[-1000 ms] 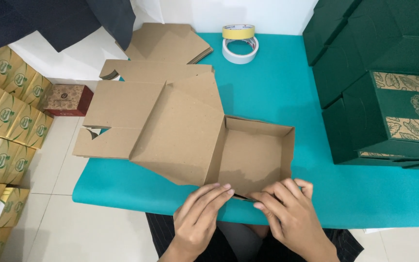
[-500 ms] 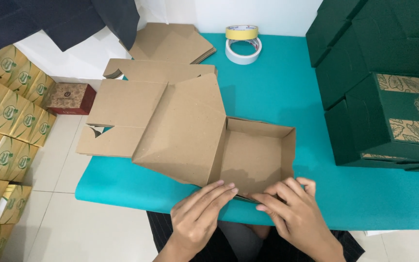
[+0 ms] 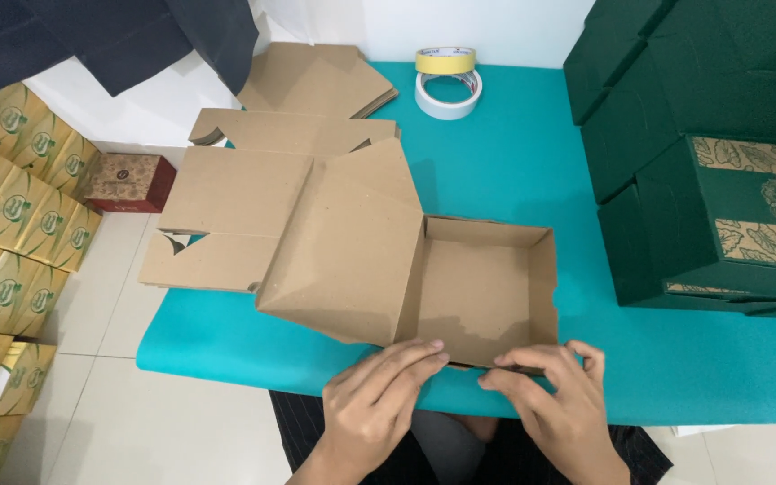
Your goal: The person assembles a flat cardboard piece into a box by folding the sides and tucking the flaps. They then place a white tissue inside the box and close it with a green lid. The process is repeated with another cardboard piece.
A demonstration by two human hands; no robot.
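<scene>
your left hand (image 3: 372,409) and right hand (image 3: 557,406) both sit at the near wall of one half-folded cardboard box (image 3: 487,287), which lies on the teal table (image 3: 514,171) just beyond your fingertips. the left grip is flat, fingers together and stretched out, the tips pressing on the box's near edge. the right grip is curled, fingers and thumb pinching the folded flap of that near wall. the box's big lid panel (image 3: 343,256) slopes up and away to the left of your left hand.

count beyond the box: two stacks of flat cardboard blanks, one (image 3: 289,133) just behind the lid and one (image 3: 316,81) farther off. two tape rolls, a yellow roll (image 3: 445,60) lying on a white roll (image 3: 447,95), far ahead of your hands. a stack of dark green boxes (image 3: 675,135) stands well to the right of your right hand; how many, you cannot tell, since the frame cuts them off. on the floor to the left of your left hand stand many gold-green cartons (image 3: 11,180), also cut off, and one small red patterned box (image 3: 132,180).

your wrists run out of the lower edge. the flap under your right fingers is mostly hidden.

since a second ago your hands have barely moved along the near wall; the left fingers have slid a little farther onto the edge.
</scene>
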